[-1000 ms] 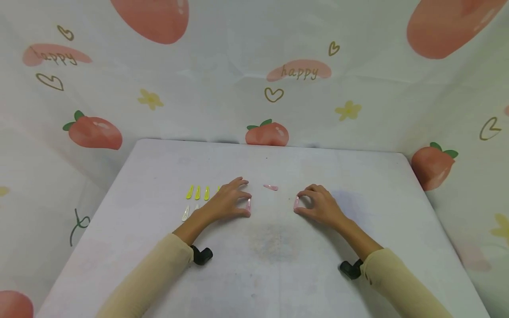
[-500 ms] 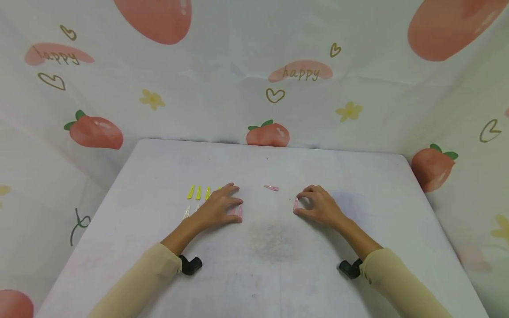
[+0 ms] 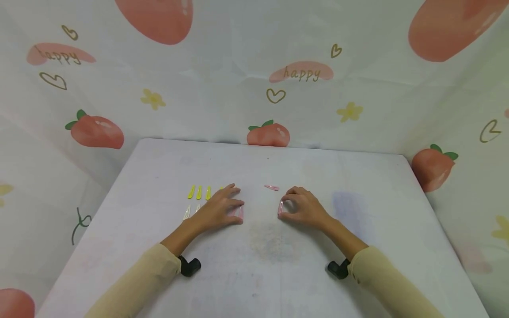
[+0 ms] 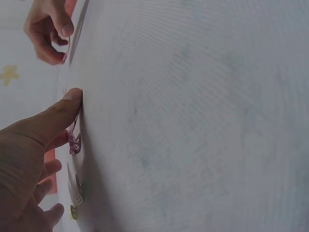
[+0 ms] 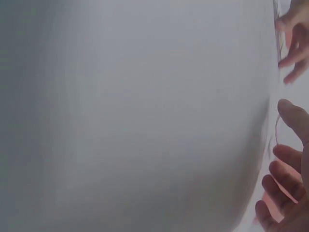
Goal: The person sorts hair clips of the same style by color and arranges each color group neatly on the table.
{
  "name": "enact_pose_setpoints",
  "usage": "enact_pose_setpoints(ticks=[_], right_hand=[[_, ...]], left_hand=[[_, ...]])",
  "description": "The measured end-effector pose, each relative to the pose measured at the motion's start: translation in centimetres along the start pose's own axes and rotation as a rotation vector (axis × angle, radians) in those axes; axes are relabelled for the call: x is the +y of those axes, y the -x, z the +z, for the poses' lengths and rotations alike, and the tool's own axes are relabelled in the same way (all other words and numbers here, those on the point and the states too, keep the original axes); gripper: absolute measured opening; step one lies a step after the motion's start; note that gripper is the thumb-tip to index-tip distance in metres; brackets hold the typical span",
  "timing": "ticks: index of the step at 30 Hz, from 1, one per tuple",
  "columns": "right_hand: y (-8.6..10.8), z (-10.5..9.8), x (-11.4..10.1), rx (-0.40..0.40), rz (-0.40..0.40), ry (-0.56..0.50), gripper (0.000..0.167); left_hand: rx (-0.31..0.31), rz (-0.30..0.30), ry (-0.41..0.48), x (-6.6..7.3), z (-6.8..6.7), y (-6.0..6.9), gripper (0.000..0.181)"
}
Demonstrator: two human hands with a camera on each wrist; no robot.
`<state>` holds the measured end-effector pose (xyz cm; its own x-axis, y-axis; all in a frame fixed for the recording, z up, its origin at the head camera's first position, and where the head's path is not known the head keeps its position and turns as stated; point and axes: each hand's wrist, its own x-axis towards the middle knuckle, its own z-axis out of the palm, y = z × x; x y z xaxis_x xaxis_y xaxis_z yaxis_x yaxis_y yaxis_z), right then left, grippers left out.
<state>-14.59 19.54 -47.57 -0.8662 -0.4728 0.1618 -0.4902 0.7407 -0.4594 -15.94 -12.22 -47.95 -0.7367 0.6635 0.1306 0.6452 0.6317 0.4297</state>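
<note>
Small snap hair clips lie on the white table. My left hand (image 3: 218,206) pinches a pink hair clip (image 3: 241,212) by its ends between thumb and index finger, at the table surface. More pink shows behind that clip, partly hidden by the fingers; in the left wrist view a pink clip (image 4: 74,142) stands beside the index finger. My right hand (image 3: 305,207) holds another pink hair clip (image 3: 280,207) the same way, a short gap to the right. A third pink clip (image 3: 272,187) lies slanted farther back, between the hands.
Left of my left hand is a row of several yellow hair clips (image 3: 199,192), the rightmost partly covered by the hand. White hair clips (image 3: 187,212) lie in front of them, partly behind the forearm. A printed cloth (image 3: 222,79) hangs behind the table (image 3: 358,282).
My left hand moved left and nearer with its pink clip, then stayed almost still. Afterwards the right hand slid left with its own pink clip, closing the distance between the hands.
</note>
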Motion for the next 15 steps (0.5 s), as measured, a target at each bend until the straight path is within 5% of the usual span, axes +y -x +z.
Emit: enact_pose_setpoints(ticks=[15], right_hand=[[-3.0,3.3,-4.7,-0.070,-0.085,0.064,0.042]], left_hand=[[0.004,0.033,-0.022,0.0,-0.1,-0.2,0.054]])
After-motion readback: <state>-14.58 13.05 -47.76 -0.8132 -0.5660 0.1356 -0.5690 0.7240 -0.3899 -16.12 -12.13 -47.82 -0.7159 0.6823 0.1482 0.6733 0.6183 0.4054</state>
